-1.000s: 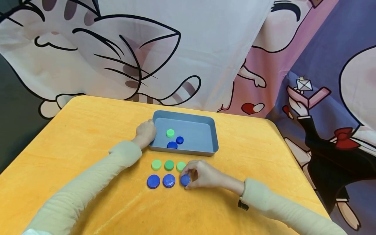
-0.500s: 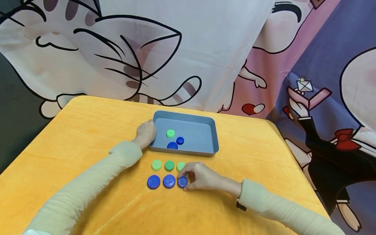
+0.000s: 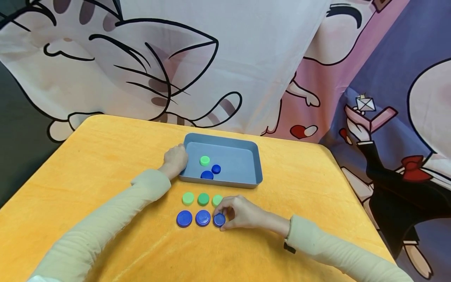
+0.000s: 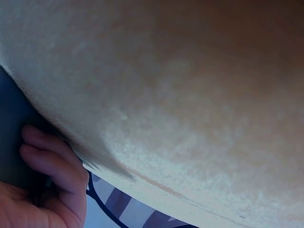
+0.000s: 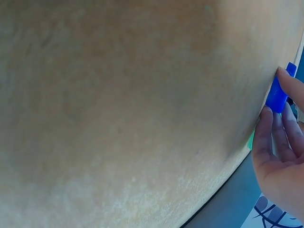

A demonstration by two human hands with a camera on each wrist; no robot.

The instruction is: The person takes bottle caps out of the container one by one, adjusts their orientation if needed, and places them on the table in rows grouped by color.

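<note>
In the head view my right hand [image 3: 242, 212] pinches a small blue bottle cap [image 3: 219, 220] between thumb and fingers, down at the cloth. It is the rightmost of a row, beside a middle blue cap [image 3: 202, 218] and a left blue cap [image 3: 184, 218]. Behind them lie a light green cap [image 3: 188, 198], a darker green cap [image 3: 203, 199] and another light green cap [image 3: 217, 200], partly hidden by my right fingers. My left hand [image 3: 175, 160] grips the left wall of a grey-blue tray [image 3: 236, 158]; its fingers [image 4: 57, 166] look curled in the left wrist view.
Inside the tray are a green cap [image 3: 204, 160], a small blue cap [image 3: 216, 169] and a larger blue cap [image 3: 207, 175] partly behind the front wall. A yellow cloth [image 3: 299, 188] covers the table. A cartoon-print curtain [image 3: 253, 70] hangs behind it.
My right hand has slid the blue cap slightly left, nearer the middle blue cap, and then stays still. My left hand has kept its place on the tray.
</note>
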